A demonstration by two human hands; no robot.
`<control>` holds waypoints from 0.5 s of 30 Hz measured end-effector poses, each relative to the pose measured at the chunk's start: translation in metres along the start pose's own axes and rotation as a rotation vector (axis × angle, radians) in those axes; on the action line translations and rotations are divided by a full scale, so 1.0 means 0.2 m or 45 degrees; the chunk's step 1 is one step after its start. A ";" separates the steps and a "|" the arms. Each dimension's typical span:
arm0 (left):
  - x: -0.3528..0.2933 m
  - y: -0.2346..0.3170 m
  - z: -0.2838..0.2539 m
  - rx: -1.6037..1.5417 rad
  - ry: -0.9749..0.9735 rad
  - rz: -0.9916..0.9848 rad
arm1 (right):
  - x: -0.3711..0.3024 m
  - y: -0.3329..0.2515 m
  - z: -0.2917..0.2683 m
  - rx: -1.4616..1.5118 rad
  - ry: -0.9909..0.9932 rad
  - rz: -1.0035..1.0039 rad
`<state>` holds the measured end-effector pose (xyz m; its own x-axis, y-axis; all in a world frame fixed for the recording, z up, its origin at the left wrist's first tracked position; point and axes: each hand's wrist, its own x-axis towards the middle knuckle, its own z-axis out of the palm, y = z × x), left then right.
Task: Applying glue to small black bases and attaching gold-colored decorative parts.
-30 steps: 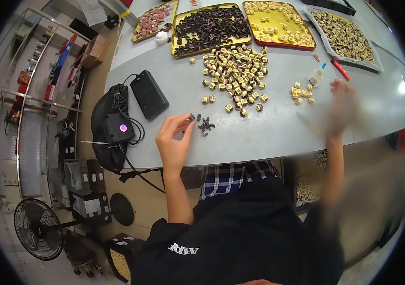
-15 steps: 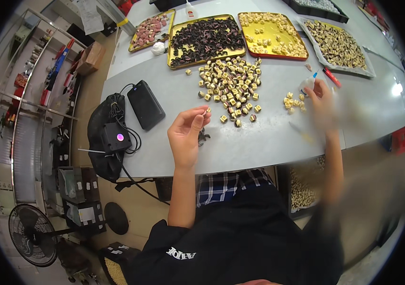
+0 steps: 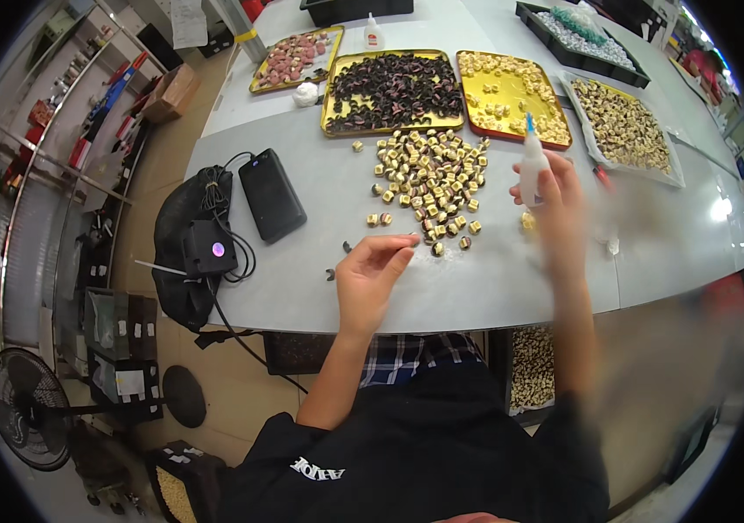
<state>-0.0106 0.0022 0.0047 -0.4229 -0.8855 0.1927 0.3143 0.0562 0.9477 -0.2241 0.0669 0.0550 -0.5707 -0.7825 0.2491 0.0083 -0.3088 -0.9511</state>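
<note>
My right hand (image 3: 561,199) is closed round a white glue bottle (image 3: 532,173), held upright with its blue tip pointing up. My left hand (image 3: 366,283) pinches thumb and forefinger together just below the pile; a tiny pale bit shows at the fingertips, too small to name. Beyond it lies a loose heap of small cream-and-dark cube-like pieces (image 3: 431,181). A pair of such pieces (image 3: 379,220) sits apart on the left. Small dark curved pieces (image 3: 331,275) lie beside my left hand. A few pale pieces (image 3: 527,221) are partly hidden by my right hand.
Behind the heap stand trays of pink pieces (image 3: 260,85), dark curved pieces (image 3: 330,129), pale pieces (image 3: 487,100) and brown-cream pieces (image 3: 675,179). A black power bank (image 3: 272,196) and a cabled black box (image 3: 209,250) lie left. A red pen (image 3: 601,177) is at right.
My right hand has brought the glue bottle leftward and turned it upright. My left hand, still pinching, sits a little farther right and nearer the table's front edge. The view has shifted slightly.
</note>
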 end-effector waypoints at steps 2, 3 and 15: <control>-0.02 -0.01 0.00 0.001 -0.020 -0.026 | 0.02 0.04 0.06 0.138 -0.064 0.066; -0.02 -0.02 0.00 -0.007 -0.048 -0.047 | 0.04 0.06 0.09 0.269 -0.123 0.122; -0.06 -0.06 -0.03 -0.213 -0.204 -0.091 | 0.05 0.14 0.17 0.834 -0.332 0.467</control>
<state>-0.0039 0.0095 -0.0110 -0.5740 -0.7994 0.1772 0.4093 -0.0927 0.9077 -0.2009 0.0311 0.0364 -0.2279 -0.9722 0.0530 0.6858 -0.1989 -0.7001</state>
